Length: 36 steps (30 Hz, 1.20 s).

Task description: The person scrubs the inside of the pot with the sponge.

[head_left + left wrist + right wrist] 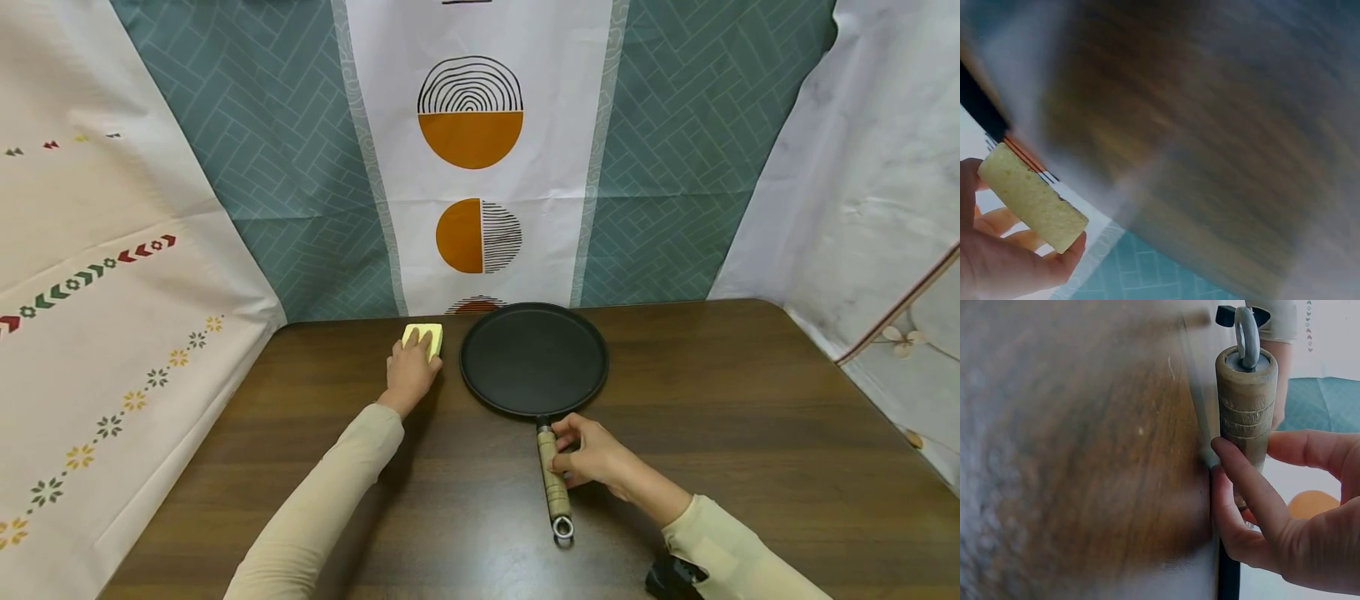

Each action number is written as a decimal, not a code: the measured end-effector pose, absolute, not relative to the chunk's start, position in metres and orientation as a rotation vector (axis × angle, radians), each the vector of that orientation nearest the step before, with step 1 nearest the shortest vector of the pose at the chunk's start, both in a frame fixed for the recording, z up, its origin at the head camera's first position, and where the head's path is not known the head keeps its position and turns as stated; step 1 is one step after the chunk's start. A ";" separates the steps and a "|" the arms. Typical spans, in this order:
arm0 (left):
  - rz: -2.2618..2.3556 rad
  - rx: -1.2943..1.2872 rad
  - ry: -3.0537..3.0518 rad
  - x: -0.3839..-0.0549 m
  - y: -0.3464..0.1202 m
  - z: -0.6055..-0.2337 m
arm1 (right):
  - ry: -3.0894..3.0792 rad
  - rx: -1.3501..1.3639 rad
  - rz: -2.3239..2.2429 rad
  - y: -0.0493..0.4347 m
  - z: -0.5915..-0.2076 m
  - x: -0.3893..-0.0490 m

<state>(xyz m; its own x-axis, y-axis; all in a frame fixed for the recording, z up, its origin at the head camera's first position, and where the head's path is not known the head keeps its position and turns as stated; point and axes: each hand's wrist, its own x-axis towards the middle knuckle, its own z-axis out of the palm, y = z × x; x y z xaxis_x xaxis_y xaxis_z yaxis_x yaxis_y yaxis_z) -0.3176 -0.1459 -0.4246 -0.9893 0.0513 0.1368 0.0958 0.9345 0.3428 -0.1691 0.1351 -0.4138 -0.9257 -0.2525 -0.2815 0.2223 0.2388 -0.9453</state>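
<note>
A round black flat pan [534, 358] lies near the back edge of the table, its wooden handle [556, 487] pointing toward me and ending in a metal ring [1247, 337]. My right hand [596, 454] holds that handle from the right side; in the right wrist view the thumb and fingers [1254, 487] sit on either side of the wood. To the left of the pan, my left hand [411, 371] grips a yellow sponge [424, 335]. The left wrist view shows the sponge [1034, 199] between thumb and fingers.
The brown wooden table [480, 517] extends around the pan. Behind it hangs a teal and white patterned cloth [300, 167]. Pale cloths hang at the left [135, 333] and right [862, 208]. A black device [675, 577] is at the right wrist.
</note>
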 end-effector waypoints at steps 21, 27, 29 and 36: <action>-0.371 0.018 -3.142 -0.320 -0.158 -0.431 | 2.133 -0.035 -1.715 0.138 -0.413 -0.169; -0.345 0.018 -3.175 -0.321 -0.158 -0.432 | 2.126 -0.075 -1.707 0.138 -0.413 -0.170; -0.337 0.023 -3.188 -0.321 -0.158 -0.433 | 2.118 -0.097 -1.697 0.138 -0.413 -0.171; -0.348 0.014 -3.166 -0.317 -0.155 -0.433 | 2.148 -0.270 -1.551 0.148 -0.413 -0.177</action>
